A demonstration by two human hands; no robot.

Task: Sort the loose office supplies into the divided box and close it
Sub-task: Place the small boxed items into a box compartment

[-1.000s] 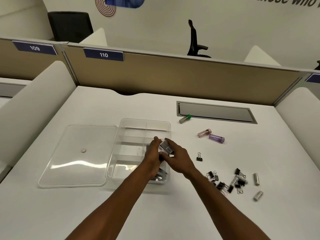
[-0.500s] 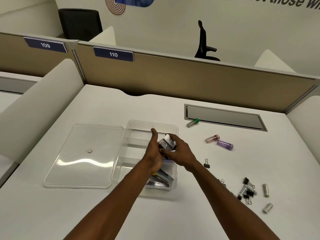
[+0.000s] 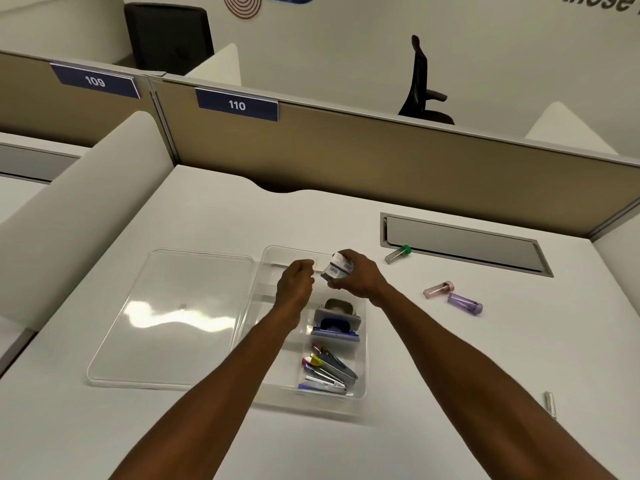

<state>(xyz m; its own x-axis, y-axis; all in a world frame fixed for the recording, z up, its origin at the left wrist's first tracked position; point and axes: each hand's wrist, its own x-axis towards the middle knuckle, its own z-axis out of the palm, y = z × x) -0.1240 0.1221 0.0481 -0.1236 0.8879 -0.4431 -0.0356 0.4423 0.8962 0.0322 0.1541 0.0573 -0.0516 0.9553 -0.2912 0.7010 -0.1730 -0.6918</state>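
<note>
A clear divided box (image 3: 362, 393) stands on the white desk, its clear lid (image 3: 173, 317) lying flat to its left. My right hand (image 3: 360, 275) grips a small white packet with a barcode (image 3: 335, 268) above the box's far compartments. Just left of the packet hovers my left hand (image 3: 294, 280), fingers loosely curled and holding nothing. A grey-and-purple hole punch (image 3: 336, 320) sits in a middle compartment. Staplers and clips (image 3: 327, 372) fill the near compartment.
Small tubes lie right of the box: one with a green cap (image 3: 398, 253), a pink one (image 3: 439, 289) and a purple one (image 3: 464, 303). A silver tube (image 3: 550, 403) lies at the right edge. A grey cable hatch (image 3: 464, 245) is set in the desk. Partitions bound it.
Both hands rose toward the far end of the box with the packet. My left hand came off the packet. The camera tilted, so the binder clips left the view.
</note>
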